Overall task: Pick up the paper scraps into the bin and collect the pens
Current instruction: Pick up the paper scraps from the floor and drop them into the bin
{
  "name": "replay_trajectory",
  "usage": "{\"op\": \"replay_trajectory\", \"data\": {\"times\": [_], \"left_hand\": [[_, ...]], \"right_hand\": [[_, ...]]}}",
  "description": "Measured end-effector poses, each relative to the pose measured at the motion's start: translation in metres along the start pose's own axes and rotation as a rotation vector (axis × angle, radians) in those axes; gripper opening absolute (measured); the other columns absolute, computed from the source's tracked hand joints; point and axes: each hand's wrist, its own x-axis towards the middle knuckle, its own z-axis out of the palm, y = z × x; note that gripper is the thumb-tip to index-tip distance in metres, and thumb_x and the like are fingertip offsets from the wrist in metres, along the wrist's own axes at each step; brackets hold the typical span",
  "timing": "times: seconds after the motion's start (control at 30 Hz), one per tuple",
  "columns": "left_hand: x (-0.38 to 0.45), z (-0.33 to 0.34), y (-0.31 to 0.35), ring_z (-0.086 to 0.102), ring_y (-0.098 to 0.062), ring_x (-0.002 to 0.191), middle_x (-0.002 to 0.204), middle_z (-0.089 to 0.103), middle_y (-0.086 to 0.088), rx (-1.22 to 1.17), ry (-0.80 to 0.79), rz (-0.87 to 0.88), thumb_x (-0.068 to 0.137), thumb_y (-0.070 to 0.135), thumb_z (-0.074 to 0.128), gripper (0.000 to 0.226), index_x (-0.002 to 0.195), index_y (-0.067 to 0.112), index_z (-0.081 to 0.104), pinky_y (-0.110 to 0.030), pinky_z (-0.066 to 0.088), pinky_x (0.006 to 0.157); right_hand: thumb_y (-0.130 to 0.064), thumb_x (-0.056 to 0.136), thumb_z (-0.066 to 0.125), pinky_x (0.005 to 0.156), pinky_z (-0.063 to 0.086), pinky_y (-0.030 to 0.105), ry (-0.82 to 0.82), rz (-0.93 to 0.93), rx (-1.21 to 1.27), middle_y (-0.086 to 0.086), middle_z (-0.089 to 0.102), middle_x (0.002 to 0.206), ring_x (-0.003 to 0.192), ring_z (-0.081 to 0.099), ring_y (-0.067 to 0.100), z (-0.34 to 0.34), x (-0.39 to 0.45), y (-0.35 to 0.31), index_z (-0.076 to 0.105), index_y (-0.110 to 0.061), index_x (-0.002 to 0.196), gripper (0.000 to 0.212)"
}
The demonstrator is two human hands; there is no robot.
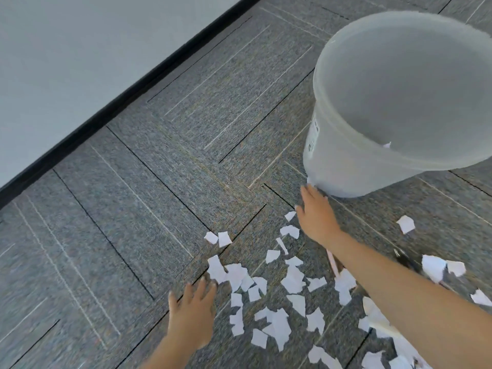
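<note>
Label on bin (372, 166) side: print too blurred to read.

Matt plastic, torn paper, rough carpet

The round translucent frosted plastic bin (394, 107) looked smooth and matt; beside its base lay thin white torn paper scraps (279, 302), matt with ragged edges, on grey, coarse-woven carpet tiles (159, 169); beyond the bin stood a smooth pale wall (66, 49).

Translucent round plastic bin (372, 161) is standing on the grey carpet-tile floor (159, 169), upper right. Torn white paper scraps (282, 302) are lying scattered on the floor in front of it, spreading right. Right hand (316, 217) is reaching to the bin's base. Left hand (193, 312) is lying at the scatter's left edge. Pale wall (66, 49) with dark skirting is running behind, upper left.
</note>
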Motion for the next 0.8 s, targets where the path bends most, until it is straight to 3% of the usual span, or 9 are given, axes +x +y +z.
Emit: {"op": "replay_trajectory", "data": {"times": [0.2,0.33,0.43,0.57,0.8], "left_hand": [[0.001,0.016,0.001,-0.008,-0.024,0.145,0.152,-0.026,-0.005,0.100,0.007,0.018,0.091,0.012,0.041,0.081,0.145,0.022,-0.019,-0.054,-0.007,0.113],[-0.001,0.007,-0.002,-0.006,-0.024,0.145,0.151,-0.026,-0.005,0.144,-0.022,0.033,0.086,0.005,0.045,0.088,0.145,0.022,-0.019,-0.055,-0.012,0.111],[0.001,0.005,-0.003,-0.005,-0.024,0.145,0.152,-0.026,-0.005,0.138,-0.036,0.041,0.087,0.004,0.041,0.085,0.145,0.022,-0.018,-0.055,-0.012,0.111],[0.004,0.012,-0.006,-0.005,-0.026,0.145,0.152,-0.026,-0.008,0.199,-0.014,0.065,0.091,0.014,0.043,0.084,0.144,0.020,-0.021,-0.053,-0.011,0.112],[0.005,0.029,-0.008,0.002,-0.033,0.144,0.152,-0.021,-0.018,0.343,0.138,0.108,0.090,0.032,0.051,0.091,0.144,0.012,-0.020,-0.049,-0.006,0.115]], "right_hand": [[-0.048,0.096,0.021,0.117,0.004,0.043,-0.047,0.068,-0.244,0.015,0.003,0.156,0.144,0.005,0.027,0.024,0.024,-0.005,0.007,-0.002,0.146,0.069],[-0.045,0.097,0.021,0.117,0.003,0.039,-0.077,-0.016,-0.212,0.012,0.001,0.156,0.144,0.006,0.024,0.037,-0.012,-0.010,0.007,-0.005,0.147,0.065],[-0.041,0.097,0.027,0.118,0.004,0.041,0.025,-0.004,-0.210,0.012,0.003,0.156,0.143,0.012,0.026,0.034,-0.014,0.001,0.010,-0.006,0.147,0.063],[-0.055,0.094,0.018,0.114,-0.002,0.051,0.070,0.140,-0.308,0.011,0.009,0.156,0.143,0.009,0.027,0.030,0.010,0.005,0.009,-0.007,0.147,0.072],[-0.055,0.093,0.018,0.112,-0.008,0.052,0.085,0.115,-0.342,0.003,0.015,0.156,0.143,0.011,0.021,0.043,-0.013,-0.005,0.017,-0.013,0.147,0.069]]}}
